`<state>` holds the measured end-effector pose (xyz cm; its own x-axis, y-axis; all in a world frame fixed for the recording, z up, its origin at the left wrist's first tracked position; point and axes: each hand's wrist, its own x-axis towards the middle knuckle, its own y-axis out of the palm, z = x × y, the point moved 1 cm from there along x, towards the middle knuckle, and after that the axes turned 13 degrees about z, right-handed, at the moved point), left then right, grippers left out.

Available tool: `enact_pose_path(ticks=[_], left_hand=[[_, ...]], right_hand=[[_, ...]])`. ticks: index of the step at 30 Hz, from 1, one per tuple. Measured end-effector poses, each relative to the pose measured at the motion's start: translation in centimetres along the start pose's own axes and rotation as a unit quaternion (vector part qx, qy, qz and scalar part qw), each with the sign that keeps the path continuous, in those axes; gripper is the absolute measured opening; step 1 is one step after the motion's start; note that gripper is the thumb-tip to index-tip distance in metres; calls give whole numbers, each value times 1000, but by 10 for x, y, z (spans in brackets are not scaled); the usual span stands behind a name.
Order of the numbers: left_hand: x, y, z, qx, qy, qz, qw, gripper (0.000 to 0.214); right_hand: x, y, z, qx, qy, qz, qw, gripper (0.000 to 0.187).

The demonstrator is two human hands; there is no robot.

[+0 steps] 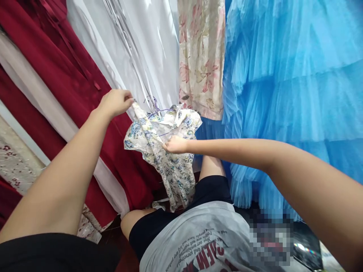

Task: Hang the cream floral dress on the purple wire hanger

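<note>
A small cream garment with a blue flower print (167, 158) hangs on a thin purple wire hanger (159, 111) in front of me. My left hand (116, 101) is raised and pinches the garment's left shoulder between closed fingers. My right hand (175, 144) is closed on the fabric near the middle of the garment, just under the hanger. The lower part of the garment hangs down over my knees.
Hanging clothes surround me: dark red dresses (56, 68) at left, a white satin one (136, 41) behind, a pink-flowered cream fabric (201, 56), and a layered blue tulle dress (292, 83) at right. My black shorts and grey printed shirt fill the bottom.
</note>
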<state>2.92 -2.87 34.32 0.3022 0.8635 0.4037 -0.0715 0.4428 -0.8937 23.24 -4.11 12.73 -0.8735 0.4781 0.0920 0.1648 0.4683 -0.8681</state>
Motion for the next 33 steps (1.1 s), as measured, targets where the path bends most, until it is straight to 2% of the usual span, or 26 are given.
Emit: enact_pose_path(ticks=[3, 5, 6, 7, 10, 11, 13, 15, 16, 17, 18, 19, 20, 21, 22, 23, 24, 25, 30, 33], left_hand=[[-13, 17, 48, -34, -57, -2, 998, 10], [-29, 40, 74, -117, -95, -2, 989, 6], [-39, 54, 83, -185, -121, -6, 975, 12], [-48, 70, 90, -273, -152, -9, 950, 16], [-75, 120, 94, -509, -231, -16, 829, 22], [-82, 136, 91, -549, -243, -20, 800, 21], [-92, 162, 80, -593, -249, -34, 765, 20], [-96, 182, 69, -645, -254, -61, 718, 19], [-96, 189, 63, -671, -256, -76, 692, 18], [-96, 194, 58, -694, -258, -92, 665, 18], [-96, 198, 53, -715, -260, -108, 640, 18], [-95, 200, 48, -732, -264, -123, 616, 17], [-94, 202, 44, -746, -268, -136, 594, 16], [-93, 202, 41, -758, -272, -147, 575, 15], [-92, 202, 37, -767, -276, -156, 558, 15], [-91, 202, 34, -775, -279, -164, 543, 15], [-91, 202, 31, -782, -281, -172, 529, 16], [-91, 202, 28, -788, -284, -179, 517, 17], [-96, 215, 5, -804, -303, -216, 463, 28], [-101, 231, -19, -811, -299, -209, 458, 31]], right_hand=[[-8, 23, 26, 13, -20, 4, 1000, 24], [-11, 28, 35, 20, -13, -3, 1000, 23], [-13, 28, 37, 27, -10, -8, 1000, 23], [-15, 27, 38, 36, -10, -14, 999, 23], [-22, 23, 35, 66, -41, -44, 996, 20], [-25, 22, 32, 78, -53, -59, 994, 19], [-30, 25, 26, 128, -53, -92, 986, 17], [-34, 33, 20, 227, -18, -126, 965, 13], [-35, 40, 19, 295, 11, -149, 944, 11], [-35, 48, 20, 374, 48, -178, 909, 8], [-35, 57, 23, 455, 89, -213, 860, 7], [-35, 67, 29, 535, 130, -250, 797, 15], [-35, 77, 36, 609, 168, -285, 721, 25], [-34, 88, 46, 670, 197, -312, 644, 34], [-33, 97, 56, 716, 215, -326, 579, 41], [-32, 104, 66, 748, 221, -328, 533, 44], [-31, 109, 74, 768, 222, -323, 507, 45], [-30, 111, 80, 779, 220, -314, 496, 45], [-24, 95, 83, 792, 164, -311, 499, 49], [-20, 82, 81, 783, 132, -321, 517, 54]])
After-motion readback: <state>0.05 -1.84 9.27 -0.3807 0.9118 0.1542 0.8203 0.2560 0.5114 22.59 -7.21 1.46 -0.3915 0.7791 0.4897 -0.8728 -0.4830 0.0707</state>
